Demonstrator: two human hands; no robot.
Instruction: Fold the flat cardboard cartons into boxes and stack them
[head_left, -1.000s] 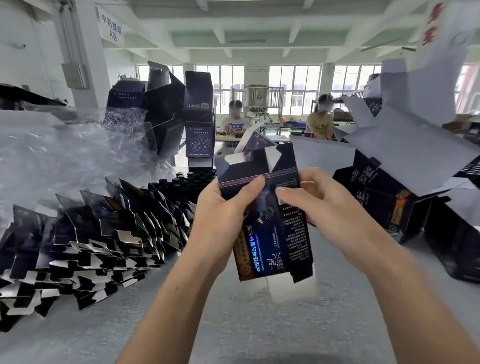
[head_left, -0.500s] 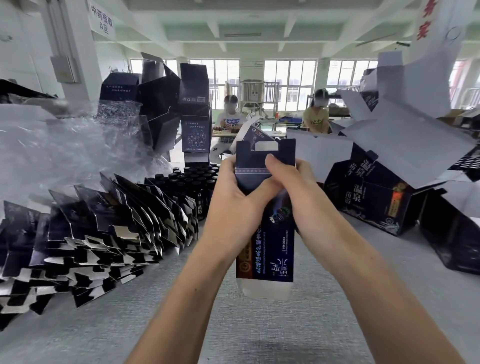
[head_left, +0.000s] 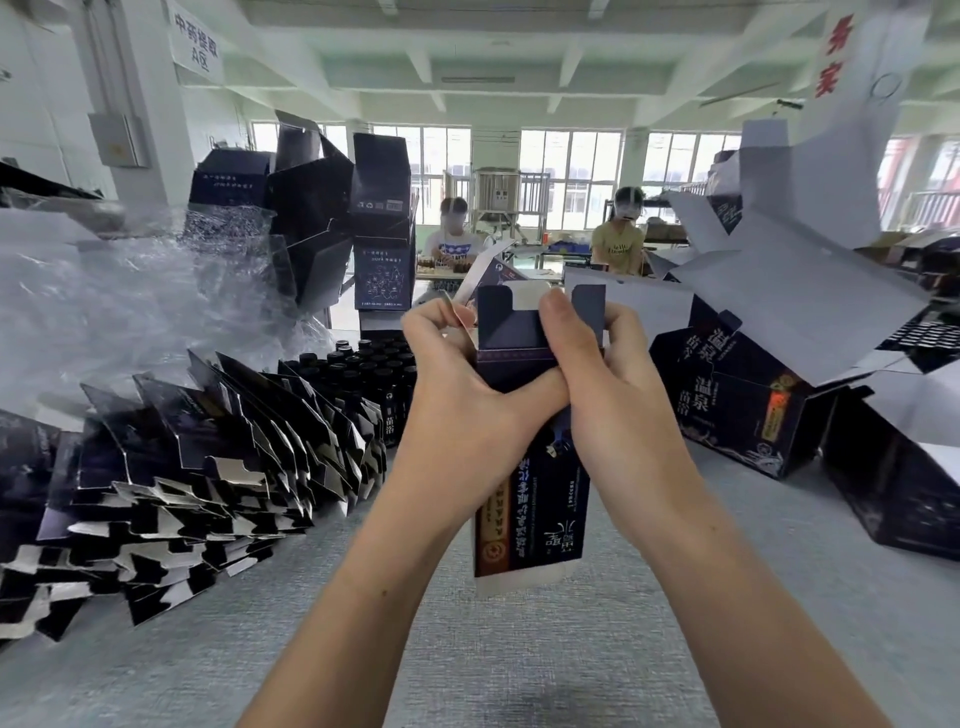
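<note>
Grey worktable (head_left: 519, 654), flat cartons (head_left: 208, 457) fanned left for easy grabbing. 1 carton (head_left: 540, 499) held upright above it: left hand (head_left: 467, 405) pinches its top flap (head_left: 470, 291), right hand (head_left: 613, 395) grips the upper body, probably steadying the fold.

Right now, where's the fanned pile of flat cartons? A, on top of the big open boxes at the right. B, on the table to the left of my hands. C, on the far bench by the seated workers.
B: the flat cartons lie fanned on the table, left of the left hand, which with the right hand grips the carton.
</note>
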